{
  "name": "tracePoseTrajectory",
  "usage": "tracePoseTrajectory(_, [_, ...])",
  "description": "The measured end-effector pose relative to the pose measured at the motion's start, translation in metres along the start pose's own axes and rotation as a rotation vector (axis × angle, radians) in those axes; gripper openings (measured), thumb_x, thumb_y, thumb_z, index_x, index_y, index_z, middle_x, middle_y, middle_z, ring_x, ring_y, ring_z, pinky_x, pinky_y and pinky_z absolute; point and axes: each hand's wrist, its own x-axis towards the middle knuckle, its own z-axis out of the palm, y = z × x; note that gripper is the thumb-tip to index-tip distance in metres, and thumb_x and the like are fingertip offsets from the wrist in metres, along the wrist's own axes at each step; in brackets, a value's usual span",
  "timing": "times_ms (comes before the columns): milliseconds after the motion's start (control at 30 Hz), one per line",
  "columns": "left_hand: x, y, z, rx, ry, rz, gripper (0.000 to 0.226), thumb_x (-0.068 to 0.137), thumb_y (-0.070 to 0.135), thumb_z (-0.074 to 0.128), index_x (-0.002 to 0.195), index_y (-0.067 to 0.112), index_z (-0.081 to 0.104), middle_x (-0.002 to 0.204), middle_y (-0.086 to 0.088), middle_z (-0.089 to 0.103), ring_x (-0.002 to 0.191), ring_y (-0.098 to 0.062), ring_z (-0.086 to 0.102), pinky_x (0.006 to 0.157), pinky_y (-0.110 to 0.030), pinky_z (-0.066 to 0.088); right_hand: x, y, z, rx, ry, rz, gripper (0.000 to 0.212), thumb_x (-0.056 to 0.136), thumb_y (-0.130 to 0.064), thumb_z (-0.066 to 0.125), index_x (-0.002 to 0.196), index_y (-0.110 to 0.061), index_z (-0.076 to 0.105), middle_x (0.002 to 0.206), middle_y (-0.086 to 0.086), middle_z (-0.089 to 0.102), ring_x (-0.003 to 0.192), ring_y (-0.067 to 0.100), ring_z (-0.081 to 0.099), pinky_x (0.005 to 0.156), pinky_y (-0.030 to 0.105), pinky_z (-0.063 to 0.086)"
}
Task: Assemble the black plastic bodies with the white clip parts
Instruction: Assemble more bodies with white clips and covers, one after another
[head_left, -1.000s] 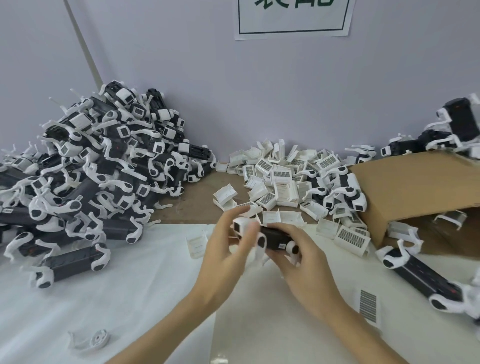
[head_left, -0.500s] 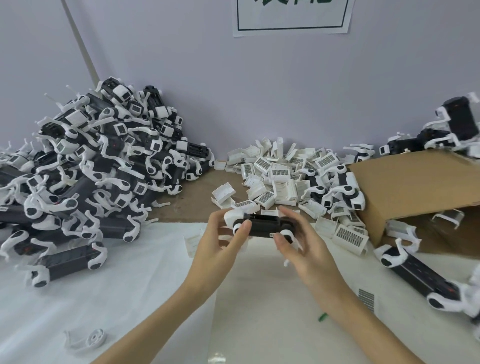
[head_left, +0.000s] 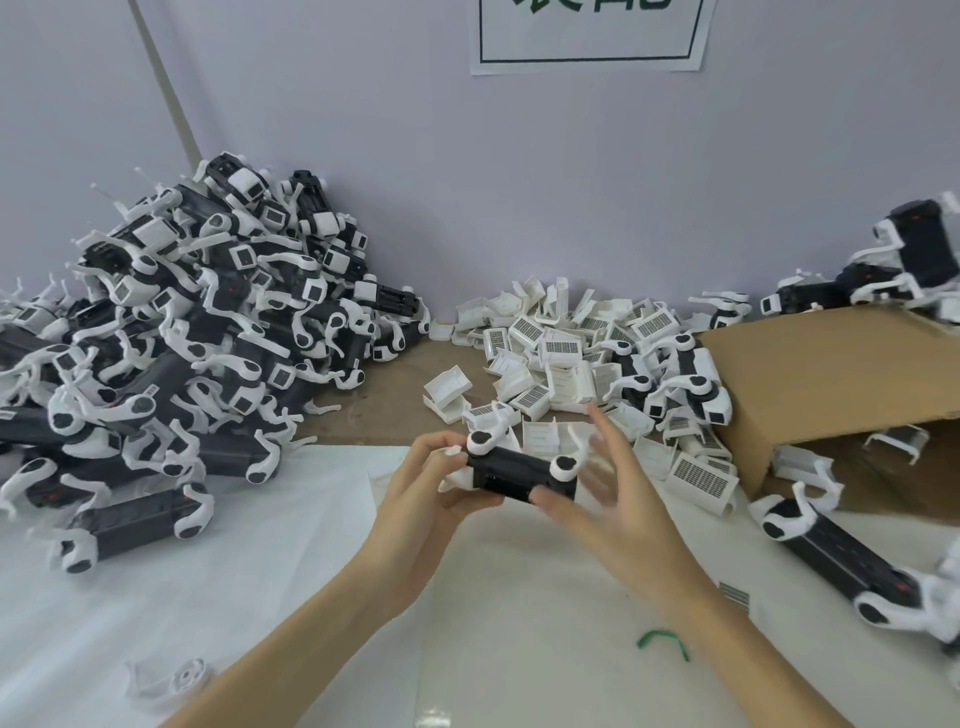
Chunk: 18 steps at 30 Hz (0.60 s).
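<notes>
Head view: one black plastic body with white rounded end pieces (head_left: 511, 470) sits above the white-covered surface (head_left: 260, 571), its left end gripped by the curled fingers (head_left: 441, 447) of the left hand (head_left: 423, 499), while the right hand (head_left: 613, 499), blurred with fingers spread apart, touches its right end. Loose white clip parts (head_left: 561, 358) lie heaped behind, too many to count, beside one brown cardboard box (head_left: 831, 384) and a large pile of assembled black-and-white units (head_left: 182, 338).

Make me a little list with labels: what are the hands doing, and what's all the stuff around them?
left hand: grips one end of the black body
right hand: blurred, fingers spread beside the body's other end; grip unclear
big pile: black-and-white pieces, far left
white clips: loose heap behind the hands
cardboard box: on its side, right
green tie: on the white sheet, near the right forearm
</notes>
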Motion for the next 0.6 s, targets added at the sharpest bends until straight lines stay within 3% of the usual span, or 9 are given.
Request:
tracePoseTrajectory(67, [-0.002,-0.004,0.002,0.030,-0.006,0.053,0.013,0.096,0.017,0.063,0.108,0.014,0.059,0.115,-0.017,0.068,0.104,-0.029,0.069,0.089,-0.039,0.060,0.000,-0.003,0.002,0.219,-0.058,0.193,0.102,0.057,-0.082,0.081,0.145,-0.039,0.052,0.126,-0.011,0.073,0.110,0.001,0.071,0.098,0.028,0.049])
tracePoseTrajectory(133, [-0.004,-0.005,0.002,0.057,-0.042,0.068,0.010,0.094,0.017,0.062,0.104,0.017,0.060,0.113,-0.012,0.068,0.104,-0.029,0.068,0.087,-0.043,0.060,0.004,0.005,0.001,0.417,-0.118,0.262,0.079,0.070,-0.070,0.081,0.129,-0.018,0.067,0.118,0.008,0.077,0.108,0.027,0.075,0.099,0.039,0.055])
tracePoseTrajectory(167, [-0.005,-0.006,0.003,0.059,-0.075,0.063,0.011,0.093,0.017,0.063,0.104,0.017,0.059,0.112,-0.011,0.068,0.105,-0.029,0.067,0.087,-0.046,0.060,0.005,0.007,0.001,0.482,-0.131,0.254,0.069,0.076,-0.061,0.082,0.123,-0.012,0.071,0.119,0.015,0.076,0.109,0.034,0.074,0.095,0.038,0.057])
tracePoseTrajectory(233, [-0.007,-0.007,0.005,0.029,-0.112,0.039,0.019,0.094,0.025,0.067,0.108,0.017,0.058,0.117,-0.013,0.066,0.112,-0.031,0.067,0.088,-0.047,0.060,0.004,0.007,0.003,0.537,-0.136,0.215,0.053,0.085,-0.048,0.083,0.119,-0.009,0.074,0.121,0.018,0.074,0.113,0.034,0.072,0.091,0.032,0.058])
tracePoseTrajectory(367, [-0.010,-0.014,0.010,0.116,-0.033,0.051,0.044,0.095,0.049,0.069,0.116,0.014,0.053,0.125,-0.022,0.071,0.118,-0.033,0.070,0.093,-0.043,0.060,0.002,0.006,0.006,0.580,-0.133,0.150,0.035,0.087,-0.030,0.080,0.118,-0.015,0.075,0.120,0.011,0.076,0.116,0.021,0.071,0.090,0.025,0.058])
tracePoseTrajectory(467, [-0.012,-0.014,0.006,0.209,0.003,0.088,0.050,0.090,0.053,0.076,0.120,0.020,0.055,0.120,-0.014,0.074,0.106,-0.033,0.075,0.110,-0.053,0.051,0.001,0.003,0.008,0.580,-0.138,0.129,0.042,0.089,-0.021,0.075,0.129,-0.012,0.066,0.126,0.009,0.074,0.120,0.021,0.070,0.094,0.027,0.058])
tracePoseTrajectory(600, [-0.015,-0.008,0.009,0.394,0.031,0.189,0.051,0.088,0.061,0.072,0.123,0.027,0.057,0.117,0.000,0.072,0.103,-0.030,0.074,0.105,-0.059,0.046,0.000,-0.002,0.005,0.587,-0.196,0.117,0.053,0.091,-0.016,0.066,0.142,-0.012,0.055,0.136,0.010,0.069,0.129,0.024,0.064,0.107,0.037,0.052])
